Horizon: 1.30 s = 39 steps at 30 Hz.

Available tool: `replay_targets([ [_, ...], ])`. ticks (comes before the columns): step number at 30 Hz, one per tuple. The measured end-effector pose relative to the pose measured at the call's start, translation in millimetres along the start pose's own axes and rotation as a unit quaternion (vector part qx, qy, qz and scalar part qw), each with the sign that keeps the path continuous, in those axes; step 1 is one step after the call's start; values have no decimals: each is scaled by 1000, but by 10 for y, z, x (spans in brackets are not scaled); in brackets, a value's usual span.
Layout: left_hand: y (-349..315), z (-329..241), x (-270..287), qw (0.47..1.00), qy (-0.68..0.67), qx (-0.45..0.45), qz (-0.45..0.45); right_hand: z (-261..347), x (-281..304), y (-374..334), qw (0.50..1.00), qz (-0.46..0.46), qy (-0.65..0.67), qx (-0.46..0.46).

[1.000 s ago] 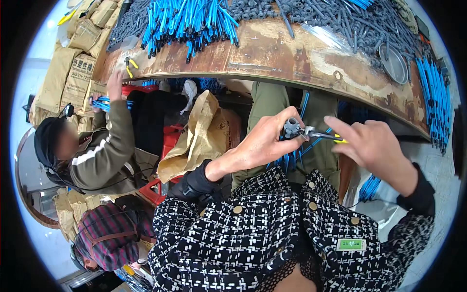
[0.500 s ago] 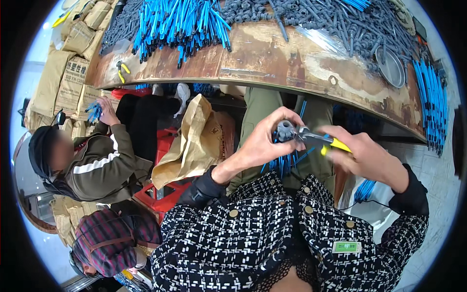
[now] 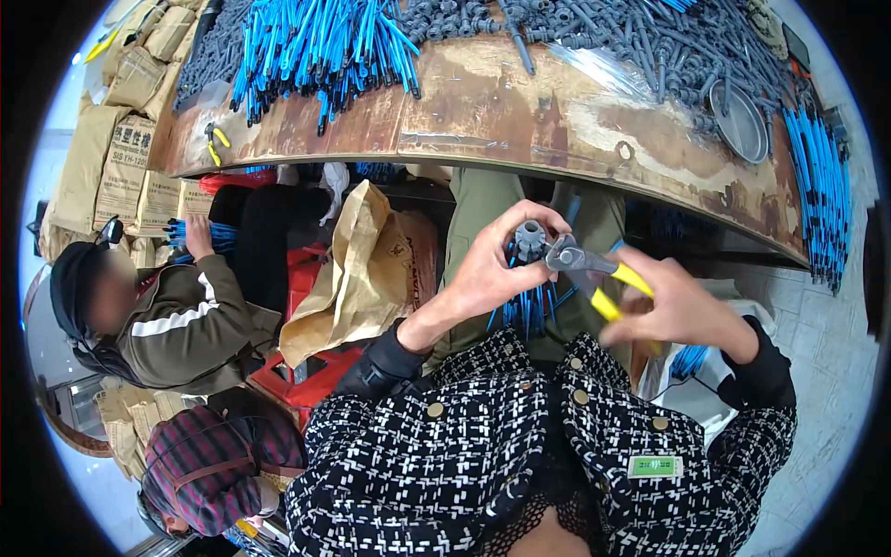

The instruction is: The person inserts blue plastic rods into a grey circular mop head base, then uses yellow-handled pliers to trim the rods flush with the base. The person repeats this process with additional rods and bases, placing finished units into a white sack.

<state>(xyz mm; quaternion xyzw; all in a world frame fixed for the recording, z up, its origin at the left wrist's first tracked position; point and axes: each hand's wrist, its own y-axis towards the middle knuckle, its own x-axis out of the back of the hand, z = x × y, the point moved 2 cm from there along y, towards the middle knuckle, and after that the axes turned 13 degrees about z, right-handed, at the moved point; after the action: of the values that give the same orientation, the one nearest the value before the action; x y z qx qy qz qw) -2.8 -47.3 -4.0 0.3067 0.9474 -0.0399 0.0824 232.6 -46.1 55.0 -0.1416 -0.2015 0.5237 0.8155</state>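
Note:
My left hand [image 3: 490, 258] is closed around a grey plastic fitting [image 3: 530, 239] with a round hollow top and ribbed sides. Thin blue strands [image 3: 527, 316] hang below that hand; whether they join the fitting is hidden. In my right hand [image 3: 677, 306] are cutting pliers [image 3: 594, 264] with yellow grips, their handles spread apart. The pliers' metal head lies right beside the fitting, close to my left fingertips. My right fingers are partly blurred by motion.
Ahead stands a worn wooden table [image 3: 483, 102] bearing a heap of grey fittings [image 3: 631, 37], blue sticks [image 3: 320, 56], a metal dish [image 3: 740, 123] and another pair of pliers [image 3: 216, 144]. Left are a paper sack [image 3: 339, 278], a red stool [image 3: 302, 381] and two people [image 3: 190, 311].
The pliers' handles have spread wider, and their head has turned beside the fitting. At left, the co-worker's hand has lowered with its blue bundle. The whole view has shifted slightly.

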Motion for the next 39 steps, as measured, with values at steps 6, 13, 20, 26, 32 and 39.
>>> replay_targets([
  [6,34,-3,-27,998,22,35,-39,6,-91,-15,968,-159,-192,27],
  [13,-2,48,36,1000,-9,11,-15,-13,6,-18,990,-116,-83,4],
  [20,24,88,8,999,40,0,7,50,-81,-54,997,-71,-11,-38],
  [26,11,29,13,992,112,10,-60,-1,-73,-17,901,-238,-357,70],
  [32,-47,105,15,998,17,-37,48,-131,-115,-69,926,150,334,-91],
  [39,-40,-6,9,999,42,7,25,17,-118,-41,904,-238,-348,72],
])
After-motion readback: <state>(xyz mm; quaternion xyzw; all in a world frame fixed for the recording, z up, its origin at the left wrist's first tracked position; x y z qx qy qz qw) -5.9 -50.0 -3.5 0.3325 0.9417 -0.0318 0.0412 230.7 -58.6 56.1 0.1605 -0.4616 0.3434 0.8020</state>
